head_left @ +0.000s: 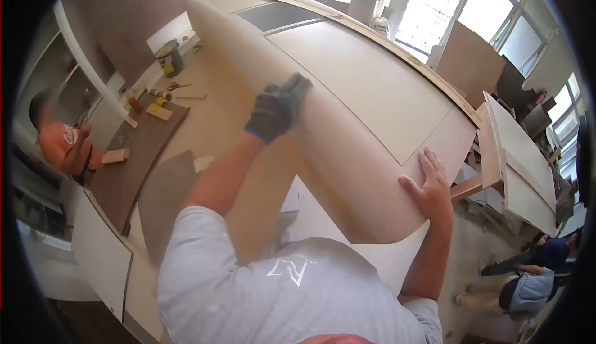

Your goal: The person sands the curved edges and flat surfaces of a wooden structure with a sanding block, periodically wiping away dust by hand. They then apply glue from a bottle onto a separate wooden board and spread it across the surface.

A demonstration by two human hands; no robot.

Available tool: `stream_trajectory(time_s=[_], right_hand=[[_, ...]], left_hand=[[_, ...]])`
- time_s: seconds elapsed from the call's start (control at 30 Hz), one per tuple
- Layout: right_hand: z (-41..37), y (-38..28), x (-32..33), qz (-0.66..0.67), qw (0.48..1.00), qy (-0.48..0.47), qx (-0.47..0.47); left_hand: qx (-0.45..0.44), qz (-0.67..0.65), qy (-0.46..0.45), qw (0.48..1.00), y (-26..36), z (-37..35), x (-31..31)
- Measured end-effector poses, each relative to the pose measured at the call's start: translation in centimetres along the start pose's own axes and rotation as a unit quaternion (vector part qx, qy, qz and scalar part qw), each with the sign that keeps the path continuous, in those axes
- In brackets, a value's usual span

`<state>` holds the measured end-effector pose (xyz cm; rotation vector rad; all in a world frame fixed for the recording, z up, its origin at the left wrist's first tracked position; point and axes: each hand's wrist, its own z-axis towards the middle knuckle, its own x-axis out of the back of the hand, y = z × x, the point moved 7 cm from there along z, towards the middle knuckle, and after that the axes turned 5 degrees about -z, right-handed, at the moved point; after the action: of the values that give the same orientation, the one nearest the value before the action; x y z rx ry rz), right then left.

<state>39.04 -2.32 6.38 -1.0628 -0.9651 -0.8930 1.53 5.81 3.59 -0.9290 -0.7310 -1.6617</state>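
Though curved, pale panel [354, 148] under spread right fingers [429, 165] and bent left fingers [300, 87], grip unclear.

i cannot verify whether the blurred left hand [278, 108] holds an object; its palm side is hidden. the label [166, 67] on the can [176, 61] is too small to read. the bottom edge cuts off the grey shirt [261, 300].

A long pale panel [366, 86] lies aslant, its near side [340, 148] rounded, a far inset [282, 16] apparently dark.
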Motion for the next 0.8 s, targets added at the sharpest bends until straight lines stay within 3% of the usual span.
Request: stream_trajectory(time_s=[0.07,0.13,0.2,0.27,0.33,0.47,0.6,0.7,0.73,0.8], right_hand=[[1.3,-0.8,-0.5,-0.015,1.0,-0.001,0.006],[-0.7,0.1,0.1,-0.017,1.0,0.015,0.012],[-1.0,0.2,-0.3,-0.018,1.0,0.013,0.015],[-0.6,-0.2,-0.6,-0.01,0.999,0.022,0.023],[-0.6,0.0,-0.4,-0.028,0.999,0.016,0.026],[-1.0,0.1,0.0,-0.035,0.999,0.008,0.033],[-0.8,0.4,-0.7,-0.043,0.998,0.014,0.038],[-0.6,0.3,-0.3,-0.054,0.998,0.014,0.039],[-0.7,0.2,-0.2,-0.049,0.998,0.012,0.037],[-1.1,0.4,-0.3,-0.038,0.999,0.01,0.037]], left_hand=[[0.078,-0.019,-0.013,0.997,-0.6,0.6,1.0],[-0.044,-0.029,0.062,0.997,6.3,-2.5,2.8],[-0.135,-0.062,0.096,0.984,7.2,-3.5,1.3],[-0.016,-0.044,0.071,0.996,3.2,-1.8,1.8],[0.083,-0.01,0.015,0.996,3.8,-1.7,2.6],[-0.121,-0.044,0.072,0.989,13.5,-6.3,2.4],[0.041,-0.087,0.054,0.994,7.7,-4.2,2.7],[-0.111,-0.076,0.111,0.985,15.0,-6.8,3.1],[-0.096,-0.096,0.041,0.99,16.6,-7.7,3.3],[-0.041,-0.096,0.005,0.995,13.1,-5.9,2.8]])
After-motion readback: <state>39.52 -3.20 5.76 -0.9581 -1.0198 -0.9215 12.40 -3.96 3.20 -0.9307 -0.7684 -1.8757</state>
